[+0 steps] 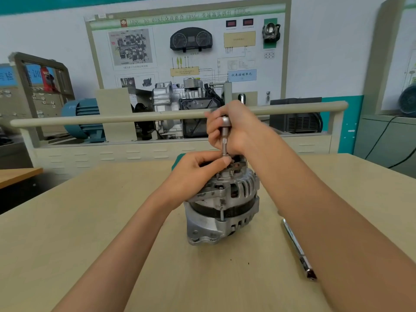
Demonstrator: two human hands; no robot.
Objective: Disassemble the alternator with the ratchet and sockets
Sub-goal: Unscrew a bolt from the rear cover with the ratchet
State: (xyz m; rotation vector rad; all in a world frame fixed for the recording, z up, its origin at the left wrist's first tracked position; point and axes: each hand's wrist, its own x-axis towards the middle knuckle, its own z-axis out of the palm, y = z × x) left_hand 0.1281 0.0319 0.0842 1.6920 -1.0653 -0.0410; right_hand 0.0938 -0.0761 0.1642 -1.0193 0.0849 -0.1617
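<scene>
the left hand (pixel 193 174) pinched the foot of the driver (pixel 225 137) with curled fingers, right where it met the top of the alternator (pixel 221 208). the right hand (pixel 233 129) was wrapped round the driver's upper part, holding it upright. the alternator stood on end near the middle of the desk (pixel 90 221), the ratchet (pixel 298 248) lying loose toward the right edge, close beside the right forearm.

risks, as a judgement: if the driver tilted, the socket could ride off the fastener and round it, or slip and nick the left fingers so close below. the alternator stood on a narrow end with nothing clamping it, so a hard twist might topple it. the forearm could knock the ratchet along the desk.

count: one alternator, one driver, one ratchet, two hands. the socket itself was probably hidden behind the left fingertips.
</scene>
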